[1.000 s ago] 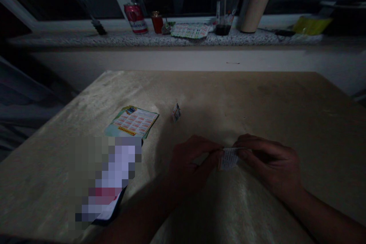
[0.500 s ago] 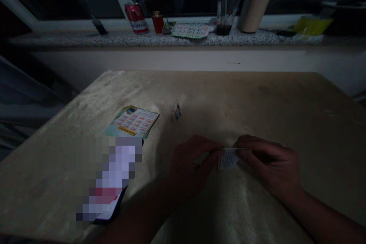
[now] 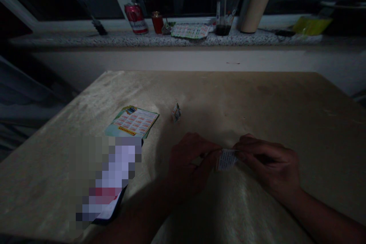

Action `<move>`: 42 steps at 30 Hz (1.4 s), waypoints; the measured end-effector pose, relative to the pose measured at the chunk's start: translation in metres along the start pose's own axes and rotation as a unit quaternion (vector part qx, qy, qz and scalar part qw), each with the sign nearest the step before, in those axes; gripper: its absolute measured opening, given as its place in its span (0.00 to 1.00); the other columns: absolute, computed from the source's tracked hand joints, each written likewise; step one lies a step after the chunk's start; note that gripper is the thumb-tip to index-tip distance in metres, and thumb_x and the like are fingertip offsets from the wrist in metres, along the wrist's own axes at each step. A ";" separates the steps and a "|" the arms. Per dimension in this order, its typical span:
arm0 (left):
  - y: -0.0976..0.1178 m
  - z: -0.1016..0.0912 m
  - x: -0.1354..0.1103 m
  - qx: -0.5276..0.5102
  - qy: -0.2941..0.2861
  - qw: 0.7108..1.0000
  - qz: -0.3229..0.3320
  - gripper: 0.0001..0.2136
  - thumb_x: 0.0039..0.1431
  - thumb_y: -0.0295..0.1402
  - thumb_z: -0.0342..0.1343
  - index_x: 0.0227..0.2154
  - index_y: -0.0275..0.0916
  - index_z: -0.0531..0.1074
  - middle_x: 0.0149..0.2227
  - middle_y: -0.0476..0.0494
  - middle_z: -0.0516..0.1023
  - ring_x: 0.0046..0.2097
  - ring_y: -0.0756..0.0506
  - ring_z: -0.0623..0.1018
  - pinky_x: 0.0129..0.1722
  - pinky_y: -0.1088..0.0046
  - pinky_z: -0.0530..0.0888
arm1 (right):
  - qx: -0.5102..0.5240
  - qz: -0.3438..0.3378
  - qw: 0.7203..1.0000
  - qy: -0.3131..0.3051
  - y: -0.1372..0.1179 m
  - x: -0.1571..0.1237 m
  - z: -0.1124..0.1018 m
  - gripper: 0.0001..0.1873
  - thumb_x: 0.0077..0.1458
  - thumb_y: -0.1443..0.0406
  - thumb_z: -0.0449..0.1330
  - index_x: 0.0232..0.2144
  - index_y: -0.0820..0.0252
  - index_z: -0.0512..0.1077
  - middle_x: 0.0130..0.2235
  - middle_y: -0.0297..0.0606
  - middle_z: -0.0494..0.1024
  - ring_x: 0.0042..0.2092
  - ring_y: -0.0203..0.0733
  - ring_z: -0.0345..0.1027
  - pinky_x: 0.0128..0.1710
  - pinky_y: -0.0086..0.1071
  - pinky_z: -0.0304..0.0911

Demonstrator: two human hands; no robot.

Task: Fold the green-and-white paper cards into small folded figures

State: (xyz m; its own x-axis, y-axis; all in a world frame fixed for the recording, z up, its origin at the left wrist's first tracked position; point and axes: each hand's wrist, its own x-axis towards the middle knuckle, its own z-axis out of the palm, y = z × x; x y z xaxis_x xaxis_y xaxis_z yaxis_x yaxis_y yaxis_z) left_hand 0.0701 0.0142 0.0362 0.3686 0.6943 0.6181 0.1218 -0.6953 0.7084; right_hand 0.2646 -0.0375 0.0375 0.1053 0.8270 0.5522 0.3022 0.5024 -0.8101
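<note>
A small folded piece of printed paper (image 3: 227, 159) is held between my two hands, low over the table. My left hand (image 3: 193, 158) pinches its left upper edge between thumb and fingers. On the other side, my right hand (image 3: 267, 160) pinches the right upper corner. Rows of small print face me, though too dim to read. Beyond my left hand, a small folded paper piece (image 3: 176, 113) stands on the table. To its left lies a stack of printed paper sheets (image 3: 134, 121) with red-and-white grids.
A phone (image 3: 111, 183) with a lit, blurred screen lies at the left of the table (image 3: 271, 103). On the windowsill behind stand a red can (image 3: 136, 19), a small red jar (image 3: 157, 23), a lidded cup with a straw (image 3: 227, 11) and a cardboard tube (image 3: 259, 4).
The held paper has tilted slightly, and more of its printed face shows. My left hand has shifted a little to the left. The other things stay put.
</note>
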 end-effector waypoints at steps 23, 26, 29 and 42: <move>-0.003 0.003 -0.005 -0.046 0.042 0.994 -0.084 0.02 0.60 0.29 0.63 0.31 0.41 0.79 0.25 0.51 0.76 0.28 0.51 0.74 0.28 0.74 0.72 | 0.007 0.026 0.999 -0.042 0.003 0.001 0.000 0.07 0.57 0.71 0.65 0.29 0.56 0.80 0.28 0.36 0.82 0.31 0.42 0.76 0.31 0.37 0.73; -0.003 0.006 -0.006 -0.071 0.046 0.990 -0.111 0.02 0.59 0.29 0.64 0.31 0.40 0.80 0.25 0.51 0.76 0.27 0.51 0.74 0.26 0.75 0.71 | -0.005 0.015 0.999 -0.044 0.003 -0.002 -0.002 0.08 0.58 0.72 0.64 0.28 0.56 0.79 0.28 0.36 0.81 0.31 0.41 0.76 0.30 0.35 0.71; -0.003 0.007 -0.005 -0.076 0.050 0.987 -0.135 0.02 0.58 0.29 0.64 0.30 0.40 0.81 0.25 0.50 0.77 0.27 0.51 0.75 0.26 0.76 0.72 | -0.025 0.033 0.999 -0.034 0.002 -0.002 -0.001 0.08 0.58 0.71 0.65 0.27 0.57 0.78 0.27 0.35 0.81 0.28 0.39 0.75 0.27 0.31 0.70; -0.010 0.004 -0.003 -0.139 0.055 0.950 -0.273 0.03 0.56 0.32 0.65 0.29 0.40 0.82 0.26 0.50 0.80 0.29 0.50 0.76 0.30 0.74 0.73 | -0.027 0.005 0.994 -0.106 0.007 0.001 0.002 0.16 0.63 0.70 0.59 0.22 0.60 0.72 0.20 0.30 0.69 0.22 0.31 0.61 0.19 0.26 0.56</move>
State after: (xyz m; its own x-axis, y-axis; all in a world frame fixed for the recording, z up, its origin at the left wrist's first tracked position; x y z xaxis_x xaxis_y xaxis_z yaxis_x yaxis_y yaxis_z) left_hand 0.0709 0.0182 0.0259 0.2194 0.9635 0.1532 0.0139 -0.1602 0.9870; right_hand 0.2650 -0.0324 0.0321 -0.0916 0.8690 0.4863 0.3537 0.4849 -0.7999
